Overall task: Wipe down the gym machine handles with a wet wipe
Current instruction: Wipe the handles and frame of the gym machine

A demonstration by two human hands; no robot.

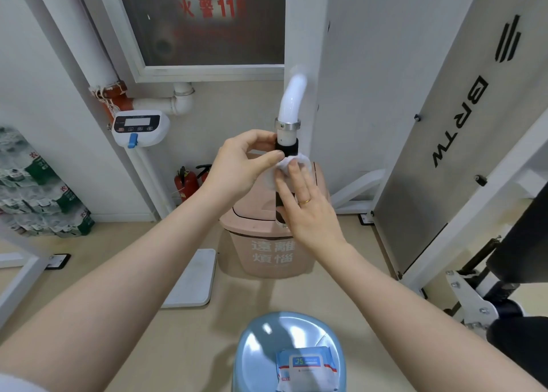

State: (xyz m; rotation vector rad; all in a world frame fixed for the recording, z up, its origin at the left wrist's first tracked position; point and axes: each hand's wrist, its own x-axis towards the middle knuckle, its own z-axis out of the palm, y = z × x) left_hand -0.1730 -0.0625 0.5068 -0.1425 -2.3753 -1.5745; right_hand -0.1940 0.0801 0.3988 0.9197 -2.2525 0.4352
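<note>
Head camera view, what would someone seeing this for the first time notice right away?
Dead centre, two hands meet on a black handle at the end of a white curved bar: the left hand pinches a white wet wipe against it, and the right hand lies flat with straight fingers on the wipe. Just behind stands a pink bin, and a wipe pack sits on a blue stool at the bottom edge.

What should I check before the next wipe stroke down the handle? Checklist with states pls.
1. Wipe on handle: ok, wrapped against the black grip near its top.
2. Left hand grip: ok, thumb and fingers pinch the wipe at the handle.
3. Right hand contact: ok, straight fingers press the wipe.
4. Lower grip covered yet: cannot tell, the right hand hides it.
5. Wipe wetness: cannot tell.
6. Spare wipes: ok, pack lies on the blue stool below.
</note>
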